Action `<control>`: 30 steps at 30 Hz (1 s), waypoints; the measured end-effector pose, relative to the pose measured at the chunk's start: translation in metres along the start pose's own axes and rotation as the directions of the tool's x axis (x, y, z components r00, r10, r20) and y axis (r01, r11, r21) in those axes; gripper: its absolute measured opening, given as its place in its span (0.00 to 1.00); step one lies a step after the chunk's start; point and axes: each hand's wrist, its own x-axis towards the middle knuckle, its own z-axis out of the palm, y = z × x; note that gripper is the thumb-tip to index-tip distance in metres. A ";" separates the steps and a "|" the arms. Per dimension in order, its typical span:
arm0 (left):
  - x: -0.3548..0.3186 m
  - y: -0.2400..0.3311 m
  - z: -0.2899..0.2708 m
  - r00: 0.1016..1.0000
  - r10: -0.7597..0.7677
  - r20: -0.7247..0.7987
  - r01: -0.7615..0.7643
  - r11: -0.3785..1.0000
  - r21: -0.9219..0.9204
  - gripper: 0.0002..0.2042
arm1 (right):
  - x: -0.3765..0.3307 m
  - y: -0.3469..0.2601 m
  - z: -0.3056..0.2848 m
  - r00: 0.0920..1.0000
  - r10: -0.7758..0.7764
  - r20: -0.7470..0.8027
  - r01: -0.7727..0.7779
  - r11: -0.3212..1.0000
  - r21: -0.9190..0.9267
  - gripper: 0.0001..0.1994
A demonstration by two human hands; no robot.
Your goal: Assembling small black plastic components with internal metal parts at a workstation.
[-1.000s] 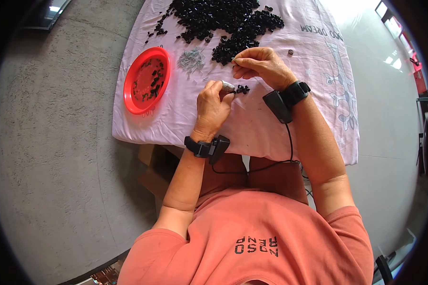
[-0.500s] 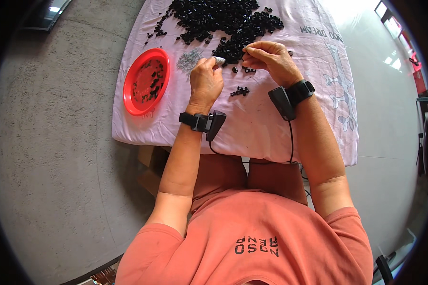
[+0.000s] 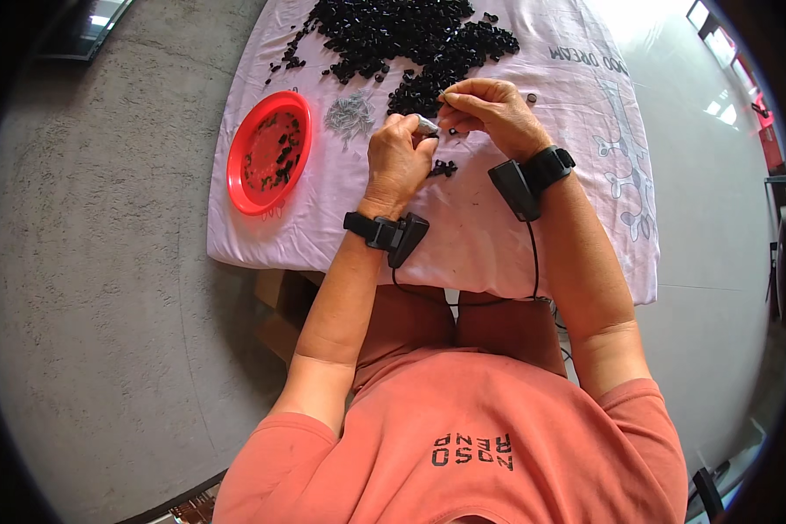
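A: Starting at the left, what is lying on the pale cloth (image 3: 515, 253)?

B: A red plate (image 3: 269, 152) is sitting near the cloth's left edge, holding a scatter of small black pieces. Just right of it a little heap of grey metal bits (image 3: 349, 113) is lying on the cloth.

A: And the left hand (image 3: 397, 162)?

B: It is curling closed, fingertips pinching a small silvery piece (image 3: 427, 126) at its upper right. A black strap with a small device is wrapping the wrist (image 3: 384, 232).

A: What is lying between the hands?

B: A small cluster of black parts (image 3: 444, 168) is resting on the cloth just below the fingers, apart from both hands.

A: The right hand (image 3: 496, 113)?

B: It is hovering just right of the left one, fingers bent and pinched together toward the silvery piece. Something tiny and dark is showing at its fingertips, but I cannot tell whether it is gripping it. A black wrist unit (image 3: 533, 179) with a cable is sitting on that arm.

A: Further up?

B: A big pile of black parts (image 3: 410, 39) is spreading across the cloth's far end, just above both hands.
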 end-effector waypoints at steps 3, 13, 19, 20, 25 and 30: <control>-0.001 -0.008 -0.006 0.999 -0.055 0.000 0.054 0.991 -0.119 0.06 | 0.000 0.000 0.001 0.999 0.021 0.027 -0.020 0.999 -0.038 0.11; 0.002 0.009 -0.034 0.941 -0.332 0.059 0.277 0.659 -0.700 0.05 | -0.004 0.000 0.016 0.991 0.075 0.108 -0.061 0.990 -0.130 0.11; 0.000 0.004 -0.031 0.953 -0.295 0.076 0.261 0.667 -0.698 0.07 | -0.004 0.001 0.019 0.987 0.073 0.141 -0.056 0.991 -0.123 0.10; 0.000 0.003 -0.031 0.950 -0.300 0.081 0.269 0.662 -0.700 0.07 | -0.004 0.000 0.020 0.987 0.070 0.145 -0.052 0.991 -0.127 0.10; -0.003 0.004 -0.029 0.945 -0.304 0.119 0.295 0.640 -0.710 0.07 | -0.004 0.001 0.019 0.988 0.074 0.139 -0.057 0.991 -0.121 0.10; -0.003 0.009 -0.031 0.945 -0.305 0.117 0.297 0.656 -0.694 0.07 | -0.004 0.003 0.019 0.987 0.066 0.148 -0.047 0.991 -0.129 0.10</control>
